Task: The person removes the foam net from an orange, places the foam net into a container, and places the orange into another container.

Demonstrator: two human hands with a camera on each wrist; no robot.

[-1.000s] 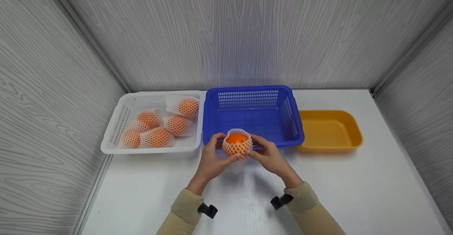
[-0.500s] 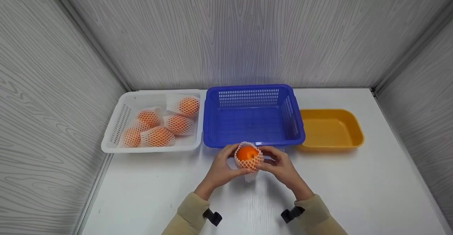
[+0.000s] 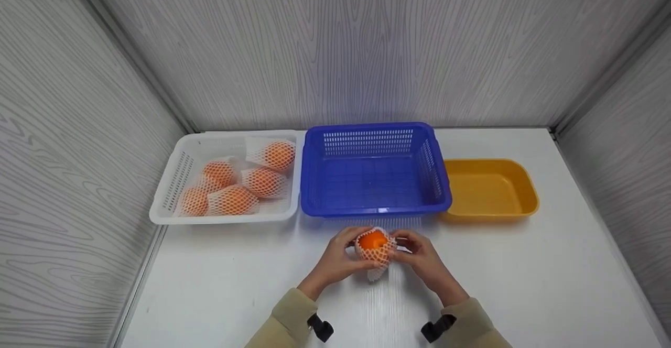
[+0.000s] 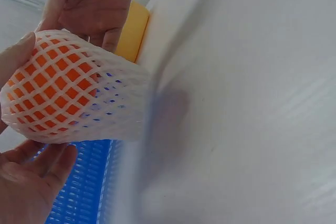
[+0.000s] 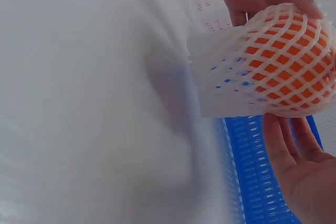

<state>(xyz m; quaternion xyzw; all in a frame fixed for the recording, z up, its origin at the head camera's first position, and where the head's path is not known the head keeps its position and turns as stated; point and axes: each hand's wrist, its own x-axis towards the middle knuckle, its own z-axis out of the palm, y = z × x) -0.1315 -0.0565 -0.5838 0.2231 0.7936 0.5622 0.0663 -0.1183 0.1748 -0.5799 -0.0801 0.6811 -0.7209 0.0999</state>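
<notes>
Just short of the blue basket (image 3: 372, 180), which lies at twelve o'clock from it in the head view, an orange fruit (image 3: 373, 240) is held above the white table (image 3: 209, 285). A white foam net (image 4: 126, 100) wraps it: the top of the fruit shows bare, while the loose tail hangs toward six o'clock. The left hand (image 3: 338, 260) has the nine o'clock side, thumb and fingers curled round the netted fruit. The right hand (image 3: 425, 263) has the three o'clock side, its thumb and fingers bent in to pinch at the net; whether they catch foam alone or fruit through it is hard to tell, since the tips are partly hidden.

The likeliest trouble is a slip. The bare top looks smooth, and a sharp tug on the net could shoot the fruit out past the left fingers; with nothing under it, it would drop to the table and might roll. Pulling on one side only could twist the fruit in the left hand's hold, and thin strands may stretch or tear if the pinch takes too little foam. A low carry toward twelve o'clock could knock the blue basket's near rim. Swinging wide, the hands might clip the white basket (image 3: 225, 220) of netted fruits (image 3: 236, 201) at ten o'clock or the yellow tray (image 3: 485, 193) at two.
</notes>
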